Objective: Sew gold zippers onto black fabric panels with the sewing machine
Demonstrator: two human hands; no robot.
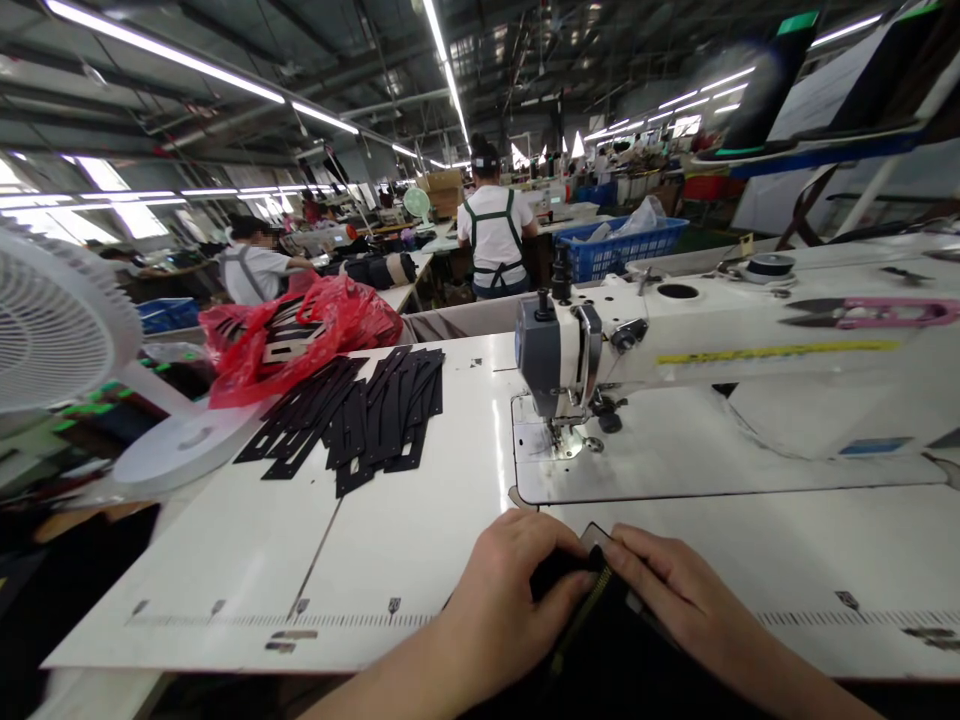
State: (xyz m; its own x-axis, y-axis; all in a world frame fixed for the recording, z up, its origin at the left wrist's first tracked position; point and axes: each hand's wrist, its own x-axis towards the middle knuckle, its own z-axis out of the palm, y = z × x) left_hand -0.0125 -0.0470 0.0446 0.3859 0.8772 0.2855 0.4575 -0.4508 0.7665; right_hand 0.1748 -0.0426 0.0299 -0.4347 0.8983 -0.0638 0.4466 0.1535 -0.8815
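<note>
Black fabric (622,655) with a yellowish zipper (581,620) along it hangs over the table's front edge. My left hand (517,580) pinches its upper end from the left, thumb beside the zipper. My right hand (675,585) is closed on the same end from the right, its fingertips at a small greyish piece (595,536) at the tip. Both hands are close together, in front of the sewing machine's needle area (566,438). The fabric's lower part is dark and its shape cannot be made out.
The white sewing machine (637,350) stands behind my hands, with pink snips (885,312) on top. Black strips (382,415) lie left of it, near a red plastic bag (300,325) and a white fan (56,320). Beyond, a person (497,230) faces away.
</note>
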